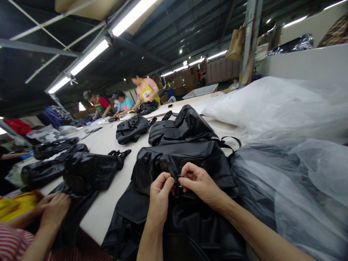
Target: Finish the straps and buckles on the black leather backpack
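Note:
A black leather-like backpack [187,159] lies in front of me on the white table [108,210]. My left hand [160,197] and my right hand [199,183] meet at its middle. Both pinch a small black buckle or strap end [178,179] on the bag's front flap, fingers closed round it. More black bags are piled just behind it [187,127].
Clear plastic bags [285,108] heap up on the right, one covering a dark bag [272,181]. Several black bags [89,166] lie to the left. A neighbour's hands [54,208] rest at the lower left. Other workers [146,92] stand at the far end.

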`<state>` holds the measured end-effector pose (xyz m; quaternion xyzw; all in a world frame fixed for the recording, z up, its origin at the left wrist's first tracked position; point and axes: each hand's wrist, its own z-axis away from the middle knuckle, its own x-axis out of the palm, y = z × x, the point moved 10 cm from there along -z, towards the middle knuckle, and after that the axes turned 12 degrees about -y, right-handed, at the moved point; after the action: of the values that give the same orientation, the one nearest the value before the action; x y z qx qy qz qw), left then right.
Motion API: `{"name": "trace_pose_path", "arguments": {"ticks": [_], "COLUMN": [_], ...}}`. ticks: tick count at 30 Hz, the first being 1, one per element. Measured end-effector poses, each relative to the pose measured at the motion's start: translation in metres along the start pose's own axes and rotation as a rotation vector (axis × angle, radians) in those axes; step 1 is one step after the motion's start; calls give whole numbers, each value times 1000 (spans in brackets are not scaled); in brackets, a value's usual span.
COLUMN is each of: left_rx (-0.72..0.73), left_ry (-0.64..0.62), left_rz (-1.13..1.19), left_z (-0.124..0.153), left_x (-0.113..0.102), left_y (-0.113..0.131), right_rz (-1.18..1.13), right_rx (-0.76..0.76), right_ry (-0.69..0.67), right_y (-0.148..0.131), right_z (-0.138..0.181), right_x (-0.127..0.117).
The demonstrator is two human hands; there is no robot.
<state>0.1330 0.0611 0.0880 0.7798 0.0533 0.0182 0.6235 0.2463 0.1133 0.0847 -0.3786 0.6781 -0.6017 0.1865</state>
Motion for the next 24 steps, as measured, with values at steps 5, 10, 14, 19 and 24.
{"name": "trace_pose_path", "arguments": {"ticks": [5,10,14,19,24], "left_rx": [119,244,256,273,284], "left_ry": [-73,-76,-107,-175,-190], "left_rz": [-141,-146,-46,3,83], "left_z": [4,10,14,18,16], "left_x": [10,9,2,1,0], "left_y": [18,26,23,25,25], "right_rz": [-76,-57,-65,-96,-87], "right_rx": [22,19,8,-22,-44], "right_ry": [7,10,-7,-56,-86], "right_y": [2,0,-2,-5,-8], "right_z": [0,0,0,1,2], "right_x": [-3,-2,1,6,8]}}
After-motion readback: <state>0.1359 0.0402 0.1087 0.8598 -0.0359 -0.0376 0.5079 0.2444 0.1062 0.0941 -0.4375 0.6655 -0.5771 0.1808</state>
